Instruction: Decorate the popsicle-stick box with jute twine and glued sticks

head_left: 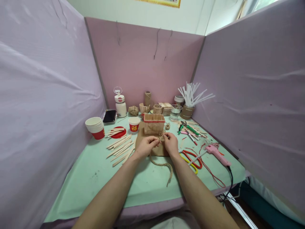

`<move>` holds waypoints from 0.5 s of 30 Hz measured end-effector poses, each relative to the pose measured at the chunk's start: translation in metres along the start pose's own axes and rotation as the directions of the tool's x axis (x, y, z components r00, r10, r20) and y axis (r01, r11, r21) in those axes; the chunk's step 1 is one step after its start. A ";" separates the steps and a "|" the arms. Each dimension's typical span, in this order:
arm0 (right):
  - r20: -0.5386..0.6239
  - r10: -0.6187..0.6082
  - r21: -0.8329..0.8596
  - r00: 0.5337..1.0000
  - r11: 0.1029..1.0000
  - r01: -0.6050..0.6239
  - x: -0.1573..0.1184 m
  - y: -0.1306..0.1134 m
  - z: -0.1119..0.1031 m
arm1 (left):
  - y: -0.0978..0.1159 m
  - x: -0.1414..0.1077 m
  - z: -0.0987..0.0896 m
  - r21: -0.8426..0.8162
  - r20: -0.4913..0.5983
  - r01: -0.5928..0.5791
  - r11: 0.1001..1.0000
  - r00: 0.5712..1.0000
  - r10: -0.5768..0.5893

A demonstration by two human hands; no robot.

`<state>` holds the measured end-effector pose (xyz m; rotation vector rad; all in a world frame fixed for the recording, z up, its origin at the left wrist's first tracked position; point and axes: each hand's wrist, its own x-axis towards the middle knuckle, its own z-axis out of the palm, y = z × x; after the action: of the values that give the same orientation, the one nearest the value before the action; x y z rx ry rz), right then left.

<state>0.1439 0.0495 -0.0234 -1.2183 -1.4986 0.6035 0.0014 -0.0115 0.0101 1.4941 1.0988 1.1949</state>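
Note:
My left hand [148, 145] and my right hand [171, 142] meet over a brown cardboard piece [155, 152], each with its fingertips pinched on jute twine [161, 137]. A loose length of thicker jute rope [164, 164] trails from below my left hand toward the table's front. Just behind the hands stands a small basket-like box [154, 124] of wooden sticks with a red band along its upper edge. A little twine bundle [167, 126] lies at the box's right side. The exact loop or knot between my fingertips is too small to make out.
Wooden sticks [121, 148] lie spread at the left, near a red-and-white paper cup [134, 124]. On the right are scissors [193, 159], a pink glue gun [218, 154] with its cord, and green-handled pliers [192, 129]. A glass of water [175, 112] stands behind.

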 end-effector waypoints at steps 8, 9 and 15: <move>-0.042 -0.050 0.069 0.998 0.996 0.053 -0.006 -0.013 0.002 | -0.004 0.004 -0.003 0.160 -0.200 -0.003 0.987 0.979 0.035; -0.031 -0.069 0.089 0.997 0.993 0.071 -0.007 -0.016 0.002 | -0.004 0.004 -0.004 0.216 -0.243 0.004 0.976 0.969 0.050; 0.131 -0.220 0.172 0.967 0.965 0.197 -0.014 -0.031 0.001 | -0.008 0.003 -0.004 0.432 -0.274 -0.039 0.901 0.946 0.172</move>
<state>0.1305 0.0256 -0.0026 -0.8960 -1.6467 0.6679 -0.0027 -0.0063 0.0037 1.7490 1.5828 1.3574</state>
